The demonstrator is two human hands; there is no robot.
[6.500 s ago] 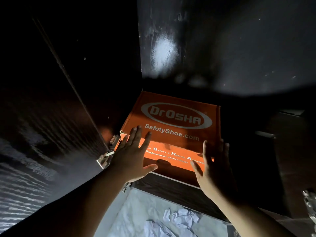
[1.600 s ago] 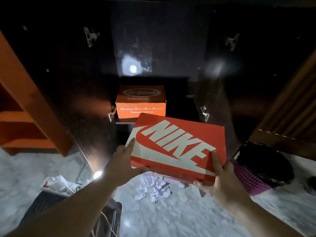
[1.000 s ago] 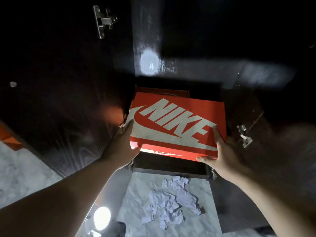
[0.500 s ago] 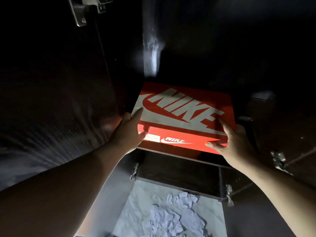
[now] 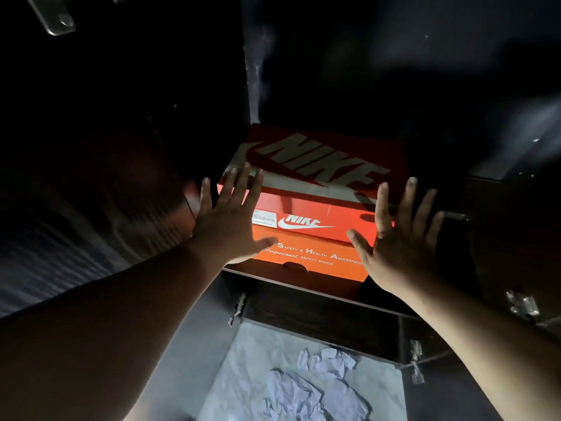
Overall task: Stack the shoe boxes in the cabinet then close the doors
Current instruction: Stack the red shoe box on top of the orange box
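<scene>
the dark cabinet (image 5: 303, 287) holds two shoe boxes on one shelf: the red nike box (image 5: 306, 177) sits squarely on top of the orange safety-shoe box (image 5: 312, 258), their front faces nearly flush at the shelf's front edge. the lids of both are on, so what is inside them cannot be told. the cabinet doors stand open, with metal hinges (image 5: 238, 308) showing along the lower frame on both sides. below, crumpled paper (image 5: 315, 387) lies on the pale floor (image 5: 243, 360).

the left hand (image 5: 230, 226) is spread flat with straight fingers, in front of the left corner of the stack; whether it touches the boxes cannot be told. the right hand (image 5: 397, 235) is likewise open and splayed in front of the right corner, holding nothing.

half a second ago both hands were curled around the nike box's front corners, pushing it in — now they have let go and opened, and the box rests further back, fully over the orange one. a second before that the nike box was still only at the cabinet mouth, carried in both hands; the orange box has stayed on the shelf throughout.
</scene>
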